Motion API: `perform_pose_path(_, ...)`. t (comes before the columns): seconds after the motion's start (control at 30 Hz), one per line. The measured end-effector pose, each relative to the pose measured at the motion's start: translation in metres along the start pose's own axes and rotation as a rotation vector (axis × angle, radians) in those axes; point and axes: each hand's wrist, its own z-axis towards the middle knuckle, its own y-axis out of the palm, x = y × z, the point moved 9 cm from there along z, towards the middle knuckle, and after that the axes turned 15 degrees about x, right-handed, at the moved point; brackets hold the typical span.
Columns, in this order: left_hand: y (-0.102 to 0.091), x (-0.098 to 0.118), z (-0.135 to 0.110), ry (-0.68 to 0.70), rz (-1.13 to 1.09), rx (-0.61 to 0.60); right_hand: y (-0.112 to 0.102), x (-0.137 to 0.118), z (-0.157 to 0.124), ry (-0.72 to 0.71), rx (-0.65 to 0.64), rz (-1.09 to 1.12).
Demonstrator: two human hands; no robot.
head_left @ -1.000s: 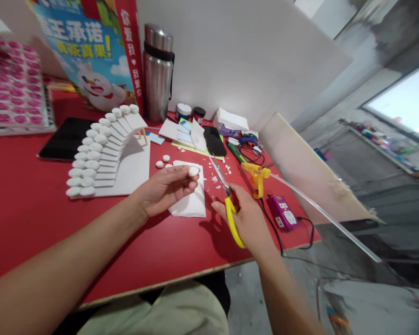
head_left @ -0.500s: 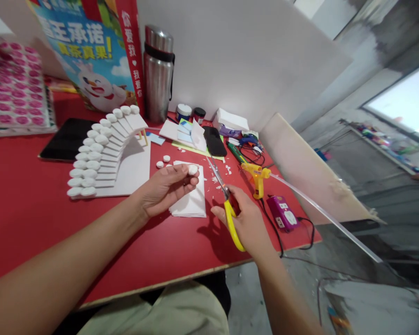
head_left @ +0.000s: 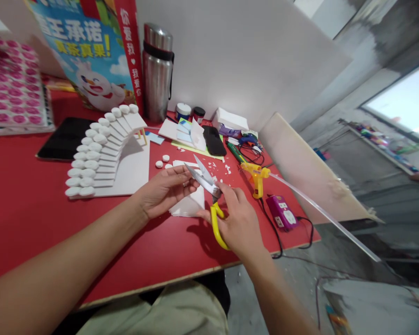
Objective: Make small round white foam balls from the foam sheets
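In my right hand [head_left: 235,214] is a pair of yellow-handled scissors [head_left: 217,223], its blades spread apart and pointing toward my left hand. My left hand [head_left: 169,188] has thumb and fingers pinched at the blades; the small white disc it grips is mostly hidden behind them. Under both hands lies a stack of white paper sheets [head_left: 188,204]. Several white discs [head_left: 165,158] sit loose just beyond my left hand. To the left stands a curved white stair model [head_left: 106,163], its outer edge lined with white discs.
A yellow glue gun [head_left: 256,177] with a long clear stick reaching right lies beside a purple power box [head_left: 281,211]. Behind are a phone [head_left: 214,141], a steel thermos [head_left: 158,74], jars and a printed bag [head_left: 91,56]. White scraps [head_left: 226,170] litter the red table [head_left: 132,260].
My right hand has moved left with the scissors, bringing the opened blades up to my left fingers and over the disc. The left hand has stayed nearly still.
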Motion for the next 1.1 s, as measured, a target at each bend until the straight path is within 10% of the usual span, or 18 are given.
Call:
perform_pose_path(0.83, -0.002, -0.001, -0.001, -0.026, 0.02, 0.032, -0.001, -0.001, -0.005, -0.035, 0.057, 0.097)
perform_pose_path(1.1, -0.002, -0.001, -0.002, -0.063, 0.012, 0.08, 0.003, 0.055, 0.001, 0.348, -0.092, -0.021)
